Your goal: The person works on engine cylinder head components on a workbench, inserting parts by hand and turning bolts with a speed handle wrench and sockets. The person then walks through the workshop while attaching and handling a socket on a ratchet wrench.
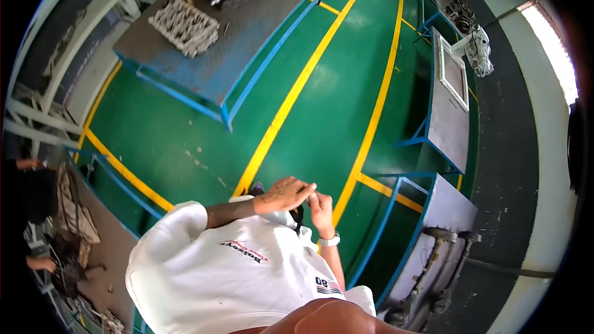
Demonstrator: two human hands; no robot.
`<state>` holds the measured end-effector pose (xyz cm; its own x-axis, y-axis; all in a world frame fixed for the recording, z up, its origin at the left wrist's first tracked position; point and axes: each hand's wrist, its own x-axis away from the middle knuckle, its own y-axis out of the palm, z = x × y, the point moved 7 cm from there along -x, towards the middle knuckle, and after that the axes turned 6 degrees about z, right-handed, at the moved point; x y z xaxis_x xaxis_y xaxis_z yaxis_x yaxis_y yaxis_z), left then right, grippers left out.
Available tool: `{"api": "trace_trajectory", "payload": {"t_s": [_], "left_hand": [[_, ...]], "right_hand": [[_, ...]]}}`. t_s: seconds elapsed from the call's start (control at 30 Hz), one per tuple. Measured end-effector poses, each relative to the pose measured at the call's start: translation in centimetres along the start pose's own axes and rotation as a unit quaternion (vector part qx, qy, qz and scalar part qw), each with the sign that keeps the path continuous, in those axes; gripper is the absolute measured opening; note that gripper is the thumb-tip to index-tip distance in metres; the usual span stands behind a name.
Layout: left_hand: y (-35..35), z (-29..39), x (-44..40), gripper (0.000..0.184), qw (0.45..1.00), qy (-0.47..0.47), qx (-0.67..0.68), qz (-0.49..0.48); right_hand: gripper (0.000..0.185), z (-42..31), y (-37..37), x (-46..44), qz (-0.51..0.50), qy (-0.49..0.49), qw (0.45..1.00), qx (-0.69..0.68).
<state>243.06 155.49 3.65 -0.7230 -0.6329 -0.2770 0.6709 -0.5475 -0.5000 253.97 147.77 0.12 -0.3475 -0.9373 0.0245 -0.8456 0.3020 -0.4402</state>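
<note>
My left hand (284, 196) is in front of the white T-shirt (241, 266), its fingers bent and meeting those of my right hand (320, 209). The fingers of my right hand are closed too, with a white watch (330, 240) on that wrist. Between and just below the hands shows a small dark strip (298, 218), perhaps a strap or cord. Whatever the fingertips pinch, if anything, is too small to make out. Both hands are over the green floor (303, 148), away from the tables.
A metal engine part (184, 26) lies on the far left table (204, 74). Another person's hand (41, 264) is over the brown table (111, 235) at left. Axle-like shafts (430, 266) rest on the right bench (455, 204); a white frame (455, 77) lies beyond.
</note>
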Motion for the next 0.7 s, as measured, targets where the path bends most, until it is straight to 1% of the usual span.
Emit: {"api": "trace_trajectory", "payload": {"t_s": [0.03, 0.07, 0.1, 0.13, 0.17, 0.2, 0.27, 0.3, 0.33, 0.37, 0.4, 0.47, 0.5, 0.53, 0.57, 0.6, 0.63, 0.67, 0.7], "left_hand": [[1.0, -0.7, -2.9, 0.022, 0.994, 0.028, -0.032, -0.102], [1.8, -2.6, -5.1, 0.022, 0.992, -0.017, 0.022, -0.119], [1.2, -3.2, -7.2, 0.027, 0.997, 0.005, 0.032, -0.074], [0.6, -4.0, -9.6, 0.032, 0.998, 0.027, 0.043, -0.027], [2.5, -8.0, -12.0, 0.042, 0.968, -0.173, 0.052, -0.175], [2.1, -9.2, -14.7, 0.042, 0.966, -0.181, 0.048, -0.181], [1.3, -12.5, -19.0, 0.049, 0.941, -0.282, -0.007, -0.184], [-0.6, -11.9, -22.5, 0.053, 0.987, -0.140, -0.062, -0.042], [-1.3, -13.7, -25.3, 0.053, 0.985, -0.150, -0.074, -0.038], [-2.8, -15.5, -28.3, 0.056, 0.975, -0.193, -0.106, 0.005], [-4.0, -16.6, -31.5, 0.064, 0.962, -0.235, -0.133, 0.051], [-7.8, -20.2, -37.0, 0.066, 0.901, -0.356, -0.242, 0.052], [-9.9, -21.8, -38.7, 0.067, 0.898, -0.367, -0.216, 0.109], [-13.1, -24.4, -41.0, 0.067, 0.894, -0.367, -0.194, 0.170], [-16.1, -27.5, -43.3, 0.061, 0.901, -0.358, -0.101, 0.222], [-18.5, -29.9, -44.3, 0.056, 0.893, -0.358, 0.003, 0.273], [-20.5, -31.2, -45.6, 0.046, 0.859, -0.374, 0.150, 0.315], [-22.5, -32.0, -47.3, 0.035, 0.800, -0.378, 0.297, 0.359], [-24.2, -32.5, -49.2, 0.028, 0.753, -0.358, 0.414, 0.366]], "right_hand": [[0.038, -0.6, -1.1, -2.6, 0.000, 0.004, 1.000, -0.022], [0.038, -1.1, -2.0, -5.0, -0.003, 0.010, 0.999, -0.044], [0.038, -0.4, -2.5, -7.3, -0.009, 0.005, 0.999, -0.045], [0.040, 0.7, -2.6, -9.8, 0.006, -0.013, 0.997, -0.078], [0.045, 3.0, -2.2, -12.5, -0.010, 0.032, 0.993, -0.109], [0.050, 5.0, -1.7, -14.5, -0.028, 0.082, 0.986, -0.139], [0.050, 7.3, -1.1, -20.0, -0.034, 0.111, 0.962, -0.249], [0.052, 5.7, -1.6, -23.7, -0.046, 0.110, 0.954, -0.275], [0.052, 5.8, -2.0, -27.6, -0.053, 0.095, 0.963, -0.245], [0.052, 5.4, -2.3, -31.9, -0.061, 0.060, 0.971, -0.224], [0.053, 4.8, -3.3, -36.2, -0.071, 0.024, 0.977, -0.197], [0.047, 4.2, -5.9, -44.7, -0.073, 0.076, 0.959, -0.265], [0.051, 1.9, -8.3, -48.8, -0.073, 0.074, 0.947, -0.304], [0.050, 1.7, -9.8, -53.4, -0.066, 0.040, 0.934, -0.348], [0.054, 1.1, -11.4, -58.1, -0.035, 0.029, 0.939, -0.341], [0.056, 0.0, -13.1, -62.6, -0.044, 0.007, 0.951, -0.306], [0.057, -0.5, -13.8, -66.9, -0.043, 0.003, 0.946, -0.320], [0.056, -0.9, -13.9, -71.0, -0.052, 0.007, 0.937, -0.345], [0.055, -1.9, -13.4, -74.9, -0.072, 0.032, 0.909, -0.408]]}}
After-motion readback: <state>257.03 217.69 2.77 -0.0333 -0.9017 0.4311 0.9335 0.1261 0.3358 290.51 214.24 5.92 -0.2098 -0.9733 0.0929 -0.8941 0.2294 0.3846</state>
